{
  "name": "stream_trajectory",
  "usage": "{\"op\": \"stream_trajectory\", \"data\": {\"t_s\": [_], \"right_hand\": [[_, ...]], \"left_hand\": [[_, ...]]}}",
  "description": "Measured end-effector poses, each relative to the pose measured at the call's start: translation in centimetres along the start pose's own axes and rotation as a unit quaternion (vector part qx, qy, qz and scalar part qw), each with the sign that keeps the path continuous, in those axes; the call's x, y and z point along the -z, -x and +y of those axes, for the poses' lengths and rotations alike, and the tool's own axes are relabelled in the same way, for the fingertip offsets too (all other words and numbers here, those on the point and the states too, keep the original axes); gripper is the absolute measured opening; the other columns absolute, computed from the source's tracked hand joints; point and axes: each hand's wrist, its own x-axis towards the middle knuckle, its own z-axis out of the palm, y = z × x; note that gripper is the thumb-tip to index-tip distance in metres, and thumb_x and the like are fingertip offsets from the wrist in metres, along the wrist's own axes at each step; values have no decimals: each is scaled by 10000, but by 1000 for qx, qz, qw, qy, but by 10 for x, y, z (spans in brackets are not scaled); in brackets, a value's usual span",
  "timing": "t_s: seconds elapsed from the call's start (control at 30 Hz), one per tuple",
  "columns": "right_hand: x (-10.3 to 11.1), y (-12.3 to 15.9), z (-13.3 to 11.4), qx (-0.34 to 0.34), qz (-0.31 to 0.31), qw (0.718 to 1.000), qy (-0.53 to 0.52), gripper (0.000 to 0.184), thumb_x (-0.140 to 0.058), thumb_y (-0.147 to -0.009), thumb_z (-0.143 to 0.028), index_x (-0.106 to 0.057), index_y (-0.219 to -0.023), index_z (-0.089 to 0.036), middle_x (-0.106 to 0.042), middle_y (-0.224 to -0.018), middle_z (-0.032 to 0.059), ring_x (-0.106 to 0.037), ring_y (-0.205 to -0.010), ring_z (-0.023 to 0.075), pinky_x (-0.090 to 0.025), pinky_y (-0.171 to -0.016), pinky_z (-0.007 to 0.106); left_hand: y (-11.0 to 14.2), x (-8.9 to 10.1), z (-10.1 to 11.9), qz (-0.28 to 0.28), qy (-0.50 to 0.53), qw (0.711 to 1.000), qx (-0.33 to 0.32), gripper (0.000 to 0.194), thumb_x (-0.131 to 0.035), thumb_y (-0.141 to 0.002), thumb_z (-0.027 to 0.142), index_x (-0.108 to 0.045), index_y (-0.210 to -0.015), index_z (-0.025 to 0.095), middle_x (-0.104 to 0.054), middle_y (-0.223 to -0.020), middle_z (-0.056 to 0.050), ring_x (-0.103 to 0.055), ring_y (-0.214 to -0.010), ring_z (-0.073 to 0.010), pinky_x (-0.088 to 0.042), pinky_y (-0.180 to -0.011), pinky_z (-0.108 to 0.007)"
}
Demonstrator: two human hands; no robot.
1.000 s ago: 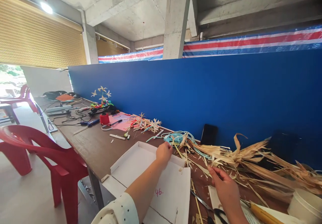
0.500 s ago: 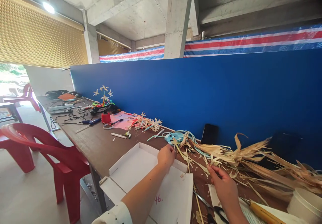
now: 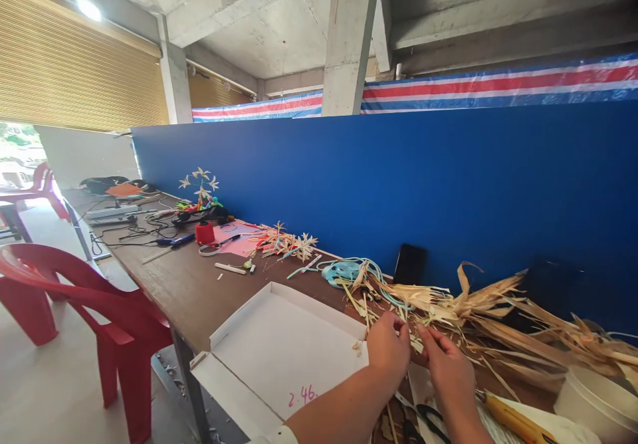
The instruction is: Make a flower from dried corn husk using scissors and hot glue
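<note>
My left hand (image 3: 391, 345) is closed in a pinch above the right edge of the open white cardboard box (image 3: 279, 337). Just right of it, my right hand (image 3: 451, 367) also pinches, thumb against fingers. The fingertips of both hands nearly meet. Whatever lies between them is too small and too merged with the background to make out. Dried husk strips (image 3: 478, 308), tan and frayed, spread behind and to the right of my hands. Below the hands lie scissors (image 3: 431, 417) with black handles, partly covered by my right wrist.
A yellow-handled tool (image 3: 516, 419) and a white tub (image 3: 598, 401) stand at right. Light blue cord (image 3: 349, 271), a phone-like black slab (image 3: 411, 264) and husk flowers (image 3: 302, 246) line the blue partition (image 3: 299, 178). A red chair (image 3: 124, 337) is left of the table.
My left hand has moved right, from over the box to beside my right hand. Pink writing on the box now shows more fully. My right hand has stayed nearly in place.
</note>
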Motion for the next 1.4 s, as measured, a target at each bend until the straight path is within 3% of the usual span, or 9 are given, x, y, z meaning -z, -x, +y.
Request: {"op": "stream_trajectory", "data": {"t_s": [0.17,0.37,0.7,1.07,1.4], "right_hand": [[-1,0,1,-1,3,1000,-11,551,-569,-624,-623,-674,-911,-164,-577,-480,-8,-536,-514,187,-387,-515,274],[-3,-2,4,3,-5,1000,-22,534,-578,-638,-598,-670,-922,-156,-576,-477,-6,-541,-516,191,-392,-513,277],[0,4,-8,-1,-2,1000,6,535,-568,-638,-616,-675,-881,-151,-564,-440,-6,-525,-471,189,-369,-495,281],[-5,-1,3,13,0,1000,-28,577,-573,-646,-607,-668,-966,-136,-550,-447,-16,-487,-447,169,-365,-492,276],[-4,3,0,18,34,997,-61,553,-591,-624,-599,-690,-914,-138,-538,-445,-10,-462,-451,154,-345,-461,256]], "left_hand": [[1,-5,-12,-12,9,999,-50,166,-458,-803,310,-588,-856,221,-648,-827,-9,-575,-754,-137,-382,-660,-230],[3,-6,-18,-17,11,998,-59,160,-475,-796,330,-586,-839,222,-647,-802,-5,-571,-723,-133,-376,-637,-232],[2,-3,-18,6,66,997,-44,138,-485,-786,283,-589,-808,194,-639,-772,-4,-560,-707,-128,-369,-632,-227],[-2,-2,-21,14,84,996,-37,114,-504,-771,268,-584,-789,188,-629,-757,-3,-546,-699,-130,-362,-616,-226],[-15,12,-30,25,90,995,-25,127,-485,-793,272,-578,-808,188,-627,-769,-13,-551,-703,-136,-374,-635,-230]]}}
